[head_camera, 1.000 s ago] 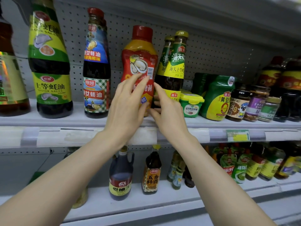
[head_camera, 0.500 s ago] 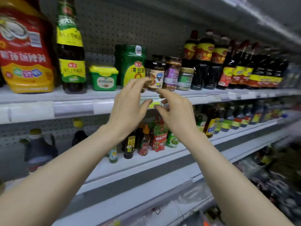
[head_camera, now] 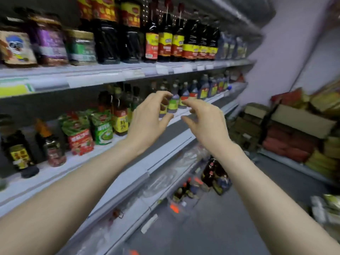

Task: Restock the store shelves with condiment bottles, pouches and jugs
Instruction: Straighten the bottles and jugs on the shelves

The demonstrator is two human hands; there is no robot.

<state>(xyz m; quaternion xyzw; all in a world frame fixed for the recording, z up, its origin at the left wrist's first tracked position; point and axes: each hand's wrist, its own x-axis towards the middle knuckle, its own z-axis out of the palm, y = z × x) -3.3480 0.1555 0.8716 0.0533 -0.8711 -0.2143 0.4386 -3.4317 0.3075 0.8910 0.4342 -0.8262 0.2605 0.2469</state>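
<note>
Both my hands hang in the air in front of the shelving, side by side and holding nothing. My left hand (head_camera: 149, 115) has loosely curled fingers, and my right hand (head_camera: 204, 116) is likewise relaxed. Behind them the middle shelf (head_camera: 128, 144) carries dark bottles with yellow labels (head_camera: 120, 118), green and red pouches (head_camera: 88, 131) and small jugs (head_camera: 202, 89). The upper shelf (head_camera: 110, 74) holds jars (head_camera: 49, 41) and a row of dark soy sauce bottles (head_camera: 165, 39). The view is blurred by motion.
On the floor below the shelves lie shrink-wrapped packs of bottles (head_camera: 215, 175). Stacked cardboard boxes and bagged goods (head_camera: 298, 126) line the right side of the aisle. Grey floor (head_camera: 211, 227) runs between them.
My hands have left the red oyster sauce bottle standing on the upper shelf. The view has swung right along the aisle and downward, and both empty hands moved with it.
</note>
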